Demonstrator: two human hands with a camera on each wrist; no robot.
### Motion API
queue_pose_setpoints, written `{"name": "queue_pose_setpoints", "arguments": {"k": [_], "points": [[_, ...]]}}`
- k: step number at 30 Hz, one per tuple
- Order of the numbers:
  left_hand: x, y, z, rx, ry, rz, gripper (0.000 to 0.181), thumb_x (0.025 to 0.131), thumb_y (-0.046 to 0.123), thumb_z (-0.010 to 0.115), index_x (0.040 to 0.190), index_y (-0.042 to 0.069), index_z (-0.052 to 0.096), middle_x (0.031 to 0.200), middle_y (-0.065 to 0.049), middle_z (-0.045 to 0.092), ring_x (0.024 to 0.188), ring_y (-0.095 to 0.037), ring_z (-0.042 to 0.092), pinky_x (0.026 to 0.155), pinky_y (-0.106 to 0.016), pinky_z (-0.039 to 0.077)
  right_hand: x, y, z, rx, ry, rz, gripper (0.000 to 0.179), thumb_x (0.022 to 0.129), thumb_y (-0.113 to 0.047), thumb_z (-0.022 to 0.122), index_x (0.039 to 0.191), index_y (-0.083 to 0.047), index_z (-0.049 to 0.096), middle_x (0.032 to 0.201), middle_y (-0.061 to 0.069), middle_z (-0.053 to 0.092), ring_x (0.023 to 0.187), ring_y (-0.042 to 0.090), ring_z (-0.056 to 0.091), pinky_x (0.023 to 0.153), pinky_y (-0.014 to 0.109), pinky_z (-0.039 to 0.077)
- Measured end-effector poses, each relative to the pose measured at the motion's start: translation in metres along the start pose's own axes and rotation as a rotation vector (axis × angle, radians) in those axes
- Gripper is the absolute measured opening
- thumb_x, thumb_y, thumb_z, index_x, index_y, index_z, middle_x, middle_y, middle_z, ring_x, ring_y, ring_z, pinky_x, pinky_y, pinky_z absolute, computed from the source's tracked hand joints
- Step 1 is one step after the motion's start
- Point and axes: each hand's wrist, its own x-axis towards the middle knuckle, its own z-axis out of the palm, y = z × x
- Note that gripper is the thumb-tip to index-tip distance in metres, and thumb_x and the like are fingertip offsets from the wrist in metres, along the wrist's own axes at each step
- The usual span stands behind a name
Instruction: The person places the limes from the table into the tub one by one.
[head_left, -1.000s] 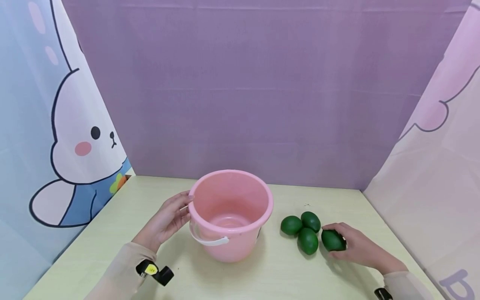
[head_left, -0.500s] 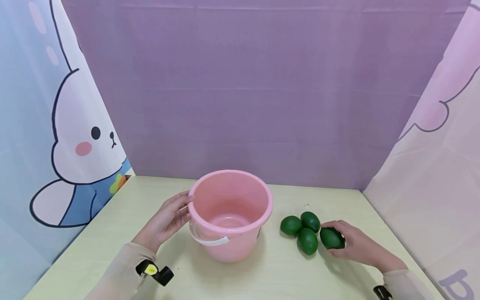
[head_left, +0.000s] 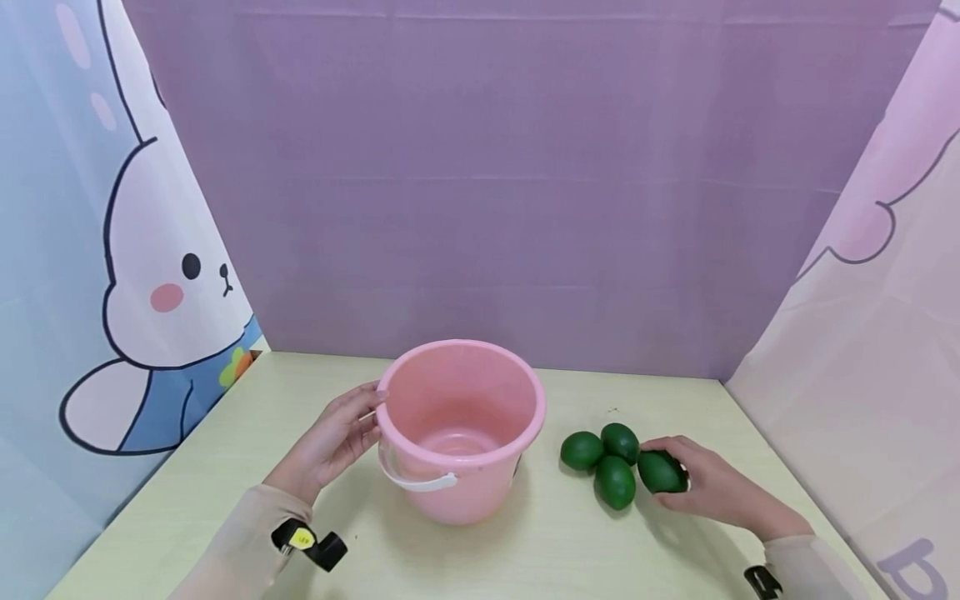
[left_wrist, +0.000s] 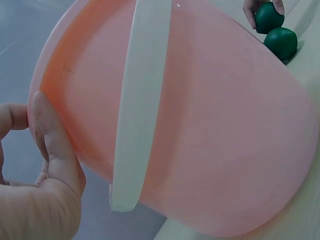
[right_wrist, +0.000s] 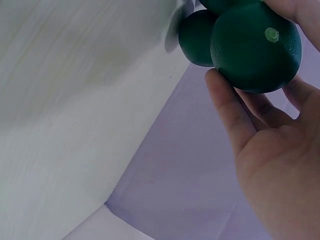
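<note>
A pink bucket (head_left: 457,492) with a white handle (head_left: 420,483) stands upright on the table. My left hand (head_left: 333,442) pinches its rim on the left side; in the left wrist view the thumb (left_wrist: 55,135) lies against the outer wall. To the right of the bucket, my right hand (head_left: 720,487) holds a dark green lime (head_left: 662,472) between thumb and fingers. The right wrist view shows this lime (right_wrist: 255,47) close up, with a pale stem spot. Beside it, three more limes lie clustered: a left one (head_left: 581,451), a back one (head_left: 620,443) and a front one (head_left: 615,482).
The pale wooden table (head_left: 480,567) carries the bucket and the limes. A purple cloth (head_left: 487,183) stands along its back edge. Printed cloths hang at the sides, a rabbit one (head_left: 165,250) on the left and a pink one (head_left: 885,350) on the right.
My right hand has shifted slightly left and away from me with its lime, nearer to the cluster. The left hand and the bucket stay in place.
</note>
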Motion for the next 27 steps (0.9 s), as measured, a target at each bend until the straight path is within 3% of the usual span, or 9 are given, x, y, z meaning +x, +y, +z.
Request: {"name": "queue_pose_setpoints", "arguments": {"k": [27], "points": [[0.0,0.001,0.001,-0.021,0.004,0.004,0.037,0.102,0.018,0.059,0.133,0.002,0.046,0.11,-0.005,0.055,0.087,-0.008,0.058,0.071,-0.014,0.056,0.015,-0.017,-0.009,-0.008,0.017,-0.035,0.061,0.075,-0.013,0.089,0.128,-0.008,0.061,0.117,0.0,0.06,0.095,0.005,0.058,0.075,0.023,0.055]]}}
